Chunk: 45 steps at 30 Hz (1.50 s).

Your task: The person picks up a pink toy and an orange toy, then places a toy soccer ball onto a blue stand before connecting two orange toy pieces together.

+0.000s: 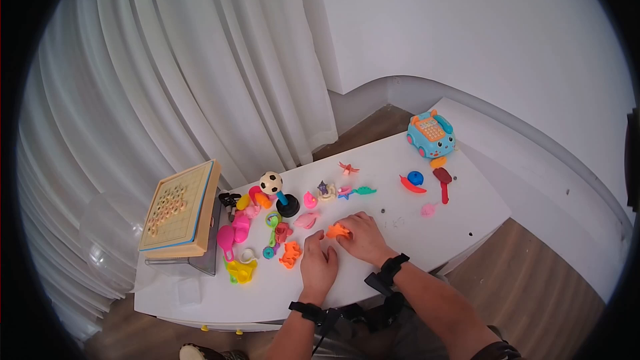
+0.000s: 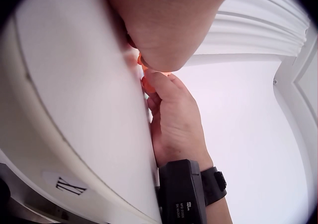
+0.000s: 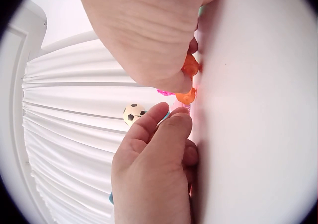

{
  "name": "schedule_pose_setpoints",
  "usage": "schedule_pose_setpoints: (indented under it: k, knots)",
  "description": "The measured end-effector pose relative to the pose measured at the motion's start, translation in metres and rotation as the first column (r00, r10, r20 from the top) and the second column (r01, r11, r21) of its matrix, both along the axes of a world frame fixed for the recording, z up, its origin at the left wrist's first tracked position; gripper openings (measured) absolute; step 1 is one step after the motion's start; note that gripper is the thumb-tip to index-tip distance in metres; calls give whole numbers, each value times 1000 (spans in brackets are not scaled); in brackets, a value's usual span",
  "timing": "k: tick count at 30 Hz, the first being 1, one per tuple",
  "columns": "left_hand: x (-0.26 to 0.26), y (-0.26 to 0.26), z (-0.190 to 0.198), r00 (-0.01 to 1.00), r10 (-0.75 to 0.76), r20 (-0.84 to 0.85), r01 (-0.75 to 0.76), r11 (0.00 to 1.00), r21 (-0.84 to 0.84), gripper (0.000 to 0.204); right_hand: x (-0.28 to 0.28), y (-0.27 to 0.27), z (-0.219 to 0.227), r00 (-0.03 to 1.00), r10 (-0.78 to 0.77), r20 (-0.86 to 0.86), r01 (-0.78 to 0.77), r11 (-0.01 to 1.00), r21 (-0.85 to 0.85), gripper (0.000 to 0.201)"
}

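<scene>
My right hand [image 1: 365,239] pinches a small orange toy [image 1: 337,231] low over the white table [image 1: 413,227]. In the right wrist view, the orange toy [image 3: 190,65] sits under the thumb and fingers of the right hand [image 3: 144,35], close to the tabletop. Just left of it is my left hand [image 1: 319,268], its fingers loosely bent and holding nothing visible; it faces the toy in the right wrist view [image 3: 154,169]. From the left wrist, the right hand [image 2: 176,117] shows at the orange piece [image 2: 147,85], while the left hand [image 2: 166,25] hides part of it.
Another orange toy [image 1: 290,255], a pink toy [image 1: 307,220], a football on a stand [image 1: 271,183] and several colourful toys lie left and beyond. A board game [image 1: 179,210] stands far left. At the right are a toy telephone [image 1: 431,135] and a red toy [image 1: 443,185].
</scene>
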<state>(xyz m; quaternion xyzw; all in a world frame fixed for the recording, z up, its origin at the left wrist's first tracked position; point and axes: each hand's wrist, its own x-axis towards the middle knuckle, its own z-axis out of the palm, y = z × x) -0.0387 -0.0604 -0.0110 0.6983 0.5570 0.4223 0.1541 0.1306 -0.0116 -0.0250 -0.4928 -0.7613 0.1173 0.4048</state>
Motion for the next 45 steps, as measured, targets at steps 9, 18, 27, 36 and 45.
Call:
schedule_pose_setpoints:
  k: [9,18,27,36,45]
  knots:
    - [1,-1,1,1000,5,-13,-6,1000,-13,45,1,-1,4,999,16,-39,-18,999,-36,41]
    - [0,1,-2,1000,0,-17,0,1000,10,45,1,-4,9,999,19,-39,-21,998,-58,44]
    - [0,1,-2,1000,-5,-18,4,999,-33,47,0,-3,7,999,7,-50,-8,1000,-26,41]
    - [0,1,-2,999,-6,-39,6,1000,-20,47,1,-2,7,992,1,-129,-7,999,-49,47]
    - [0,1,-2,999,-3,-36,2,999,-43,47,0,-2,6,997,6,-82,-6,1000,-4,50]
